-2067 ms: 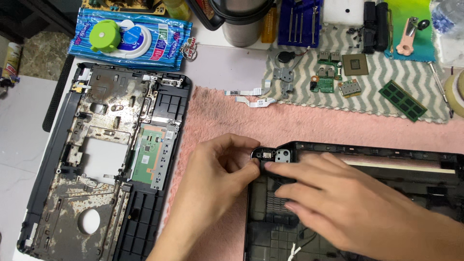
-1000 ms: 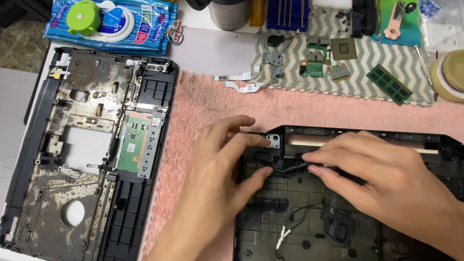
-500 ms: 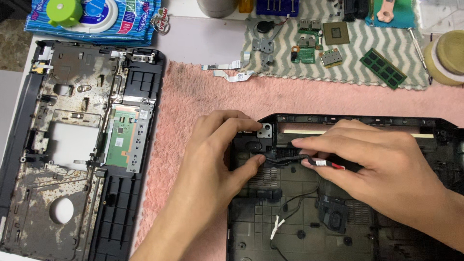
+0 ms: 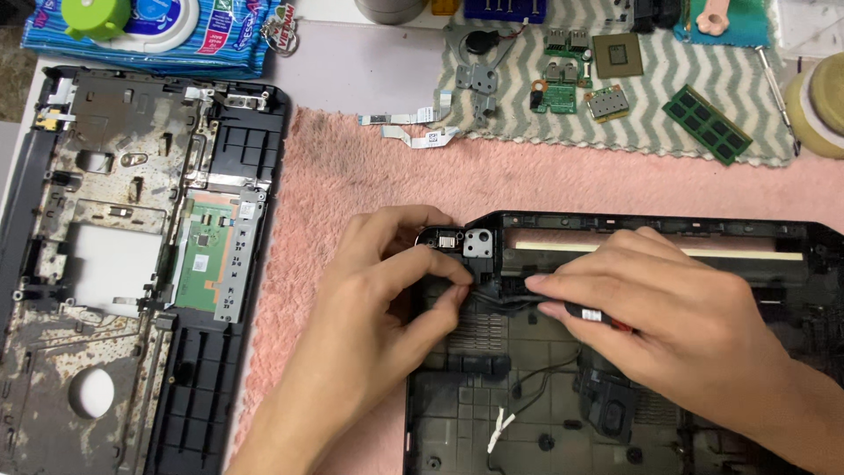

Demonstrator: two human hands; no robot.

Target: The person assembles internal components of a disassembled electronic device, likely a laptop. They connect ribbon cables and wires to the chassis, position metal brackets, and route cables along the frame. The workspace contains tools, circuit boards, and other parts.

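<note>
A black laptop bottom case (image 4: 703,440) lies on a pink fuzzy mat (image 4: 369,176). My left hand (image 4: 378,308) rests at its top-left corner, fingertips pinching by the small metal bracket (image 4: 477,244) and a black cable bundle (image 4: 501,299). My right hand (image 4: 668,317) lies over the case's upper middle, its fingers closed on a thin black cable with a red end (image 4: 598,315). Loose black and white wires (image 4: 519,405) trail across the case floor.
A stripped, dirty laptop palmrest frame (image 4: 132,264) with a green touchpad board lies at the left. On a zigzag cloth (image 4: 633,132) at the back sit small circuit boards, a chip, a memory stick (image 4: 708,123) and brackets. A wet-wipe pack (image 4: 149,31) lies top left.
The view has shifted, so everything sits lower and further left in frame. My hands stay at the case's top-left corner; my right hand has taken up the black cable.
</note>
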